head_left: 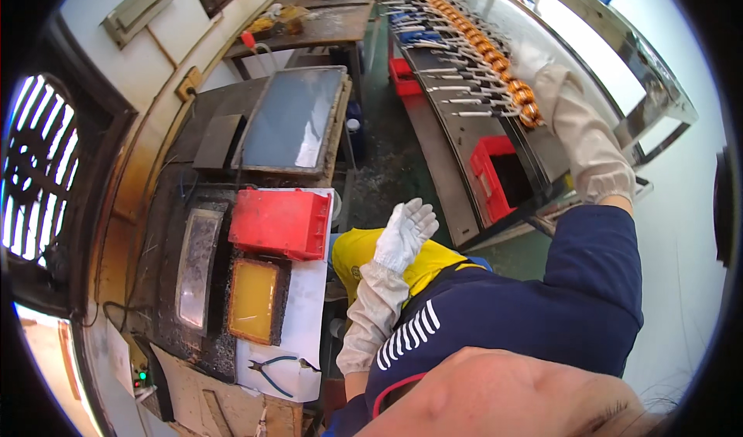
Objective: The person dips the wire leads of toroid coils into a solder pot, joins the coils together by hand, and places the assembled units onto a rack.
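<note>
My left hand (406,232), in a white glove with a pale sleeve cover, is held palm up over my yellow-clad lap. Its fingers are loosely spread and nothing lies in it. My right arm reaches forward to the bench on the right. There my gloved right hand (532,56) is blurred beside a long row of copper-wound ring coils (531,115); its fingers cannot be made out. White-tipped leads (472,114) stick out from the coils toward the left.
On the left bench sit a red plastic bin (282,222), a tray of amber material (254,301), a rectangular metal-topped pan (199,267) and blue-handled cutters (272,371). A grey-blue panel (290,120) lies farther back. Another red bin (499,178) stands under the right bench's edge.
</note>
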Demonstrator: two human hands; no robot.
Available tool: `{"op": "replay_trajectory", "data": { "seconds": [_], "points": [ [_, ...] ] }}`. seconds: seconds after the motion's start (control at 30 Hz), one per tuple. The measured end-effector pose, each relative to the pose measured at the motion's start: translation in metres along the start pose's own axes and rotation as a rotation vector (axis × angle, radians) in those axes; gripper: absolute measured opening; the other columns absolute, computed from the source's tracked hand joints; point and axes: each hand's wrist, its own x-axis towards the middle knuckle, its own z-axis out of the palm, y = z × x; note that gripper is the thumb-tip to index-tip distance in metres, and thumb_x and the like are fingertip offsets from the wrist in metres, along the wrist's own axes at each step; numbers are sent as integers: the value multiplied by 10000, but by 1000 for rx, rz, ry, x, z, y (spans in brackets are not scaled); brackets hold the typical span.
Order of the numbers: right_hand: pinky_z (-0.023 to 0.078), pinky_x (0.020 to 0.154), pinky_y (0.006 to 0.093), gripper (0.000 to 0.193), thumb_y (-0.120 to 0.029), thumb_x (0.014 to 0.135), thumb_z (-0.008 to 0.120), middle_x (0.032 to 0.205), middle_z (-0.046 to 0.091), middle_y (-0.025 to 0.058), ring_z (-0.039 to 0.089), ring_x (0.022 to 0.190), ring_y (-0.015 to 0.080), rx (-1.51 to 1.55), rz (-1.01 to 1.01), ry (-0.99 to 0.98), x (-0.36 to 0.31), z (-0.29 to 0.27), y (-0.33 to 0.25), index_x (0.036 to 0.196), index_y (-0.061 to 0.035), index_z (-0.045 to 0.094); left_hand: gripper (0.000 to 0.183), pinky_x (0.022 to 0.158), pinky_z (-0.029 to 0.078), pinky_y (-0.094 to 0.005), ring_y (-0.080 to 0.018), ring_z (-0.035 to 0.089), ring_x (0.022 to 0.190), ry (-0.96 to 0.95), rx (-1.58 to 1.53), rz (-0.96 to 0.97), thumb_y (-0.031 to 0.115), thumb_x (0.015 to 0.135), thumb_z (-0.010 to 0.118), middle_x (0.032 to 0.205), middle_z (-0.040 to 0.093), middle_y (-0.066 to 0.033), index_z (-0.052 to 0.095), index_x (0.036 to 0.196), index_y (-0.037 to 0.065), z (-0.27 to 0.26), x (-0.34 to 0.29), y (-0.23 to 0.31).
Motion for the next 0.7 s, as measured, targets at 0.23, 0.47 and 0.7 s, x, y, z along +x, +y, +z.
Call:
{"op": "replay_trajectory", "data": {
  "seconds": [0.23, 0.47, 0.7],
  "points": [
    [386, 894, 430, 315, -302, 944, 466, 1156, 526, 47, 504, 1097, 247, -322, 375, 170, 77, -131, 25, 1242, -263, 563, 480, 966, 482, -444, -301, 558, 1098, 46, 36, 102, 374, 980, 464, 1234, 520, -195, 441, 1281, 0, 12, -3, 9],
    [384, 800, 360, 268, -338, 950, 444, 1000, 546, 14, 529, 1007, 205, -587, 382, 253, 78, -113, 46, 1166, -378, 596, 497, 991, 456, -428, -290, 537, 1123, 72, 29, 20, 398, 978, 463, 1241, 518, -179, 443, 1287, 9, 1, 7, -1],
    [357, 794, 379, 279, -368, 967, 423, 990, 536, 6, 505, 960, 206, -583, 509, 282, 97, -106, 38, 1179, -394, 603, 476, 1011, 442, -457, -317, 528, 1129, 157, -11, -86, 368, 986, 454, 1274, 488, -198, 429, 1300, 11, 9, 12, -15]
  ]
}}
